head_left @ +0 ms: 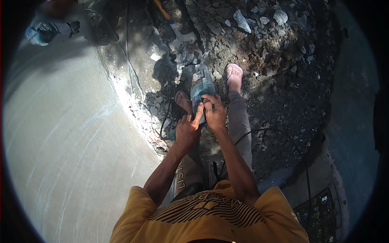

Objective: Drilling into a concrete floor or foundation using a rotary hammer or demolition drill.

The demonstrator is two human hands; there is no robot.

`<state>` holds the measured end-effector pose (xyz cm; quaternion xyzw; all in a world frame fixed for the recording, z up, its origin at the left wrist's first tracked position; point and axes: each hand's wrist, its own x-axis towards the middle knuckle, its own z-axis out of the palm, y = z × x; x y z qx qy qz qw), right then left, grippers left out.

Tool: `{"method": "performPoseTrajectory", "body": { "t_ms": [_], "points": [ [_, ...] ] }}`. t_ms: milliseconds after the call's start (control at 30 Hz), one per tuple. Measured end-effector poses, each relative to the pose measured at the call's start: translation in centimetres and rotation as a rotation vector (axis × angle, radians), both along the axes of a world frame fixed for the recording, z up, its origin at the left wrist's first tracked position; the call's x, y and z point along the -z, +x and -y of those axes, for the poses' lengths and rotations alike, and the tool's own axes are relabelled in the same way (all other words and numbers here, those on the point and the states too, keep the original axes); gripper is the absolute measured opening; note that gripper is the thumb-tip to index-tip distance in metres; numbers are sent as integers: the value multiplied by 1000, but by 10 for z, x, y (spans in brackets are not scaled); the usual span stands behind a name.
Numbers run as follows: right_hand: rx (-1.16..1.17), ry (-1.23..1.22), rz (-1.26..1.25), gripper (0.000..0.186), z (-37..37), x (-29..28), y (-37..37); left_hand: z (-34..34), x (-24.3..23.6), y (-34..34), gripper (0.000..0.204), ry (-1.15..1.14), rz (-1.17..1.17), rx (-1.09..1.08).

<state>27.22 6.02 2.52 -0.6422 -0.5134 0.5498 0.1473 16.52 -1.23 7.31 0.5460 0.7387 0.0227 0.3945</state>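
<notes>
A teal power drill, shaped like a rotary hammer (202,83), stands between my legs with its front end toward the broken ground. My right hand (215,112) grips the top right of its body, fingers bent over the casing. On the near left side, my left hand (188,128) is closed against the tool, its index finger stretched onto the casing. The lower part of the tool is hidden by my hands, and I cannot see its bit clearly. My sandalled feet (234,75) stand on either side of it.
Rubble and stones (279,44) cover the ground ahead and right. A digging tool with a wooden handle (163,10) lies ahead. Black cable (302,156) loops at my right. A smooth concrete surface (69,133) fills the left. A blue bundle (40,33) sits far left.
</notes>
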Motion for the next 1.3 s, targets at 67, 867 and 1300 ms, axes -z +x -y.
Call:
{"method": "performPoseTrajectory", "body": {
  "t_ms": [67,867,1300],
  "points": [
    [-11,24,3,23,4,-1,0,3,-4,-1,86,69,26,-21],
    [390,-483,286,50,-51,21,16,-58,36,31,88,-358,104,108],
    [356,-530,399,53,-62,34,-3,-53,61,10,79,-62,-56,220]
  ]
}}
